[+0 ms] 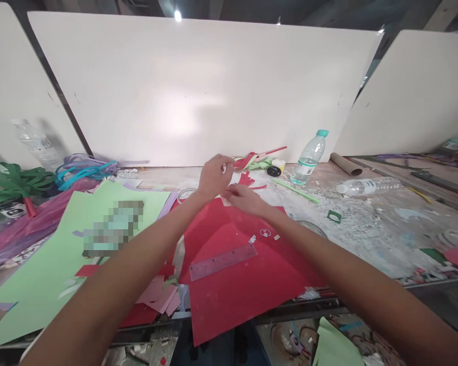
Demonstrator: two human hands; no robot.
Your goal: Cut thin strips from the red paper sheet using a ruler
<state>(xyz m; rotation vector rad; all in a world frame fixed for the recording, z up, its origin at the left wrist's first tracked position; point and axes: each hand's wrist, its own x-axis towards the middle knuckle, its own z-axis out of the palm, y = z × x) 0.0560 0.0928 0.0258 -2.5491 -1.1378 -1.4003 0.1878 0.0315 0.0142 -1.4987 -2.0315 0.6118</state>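
My left hand (212, 178) is raised over the far end of a red paper sheet (232, 284), fingers pinched together near a red and green paper piece (248, 161). What it pinches is too small to make out. My right hand (244, 197) lies just below it, fingers curled at the red sheet's far edge beside small cut red strips (248, 179). A clear plastic ruler (223, 261) rests on the red sheet between my forearms.
A light green sheet (61, 254) lies left, with green (11, 180) and blue strips (82, 170) behind it. An upright water bottle (310, 156), a lying bottle (362, 186), a cardboard tube (345, 163) and tape rolls stand on the right. White panels (198, 86) close the back.
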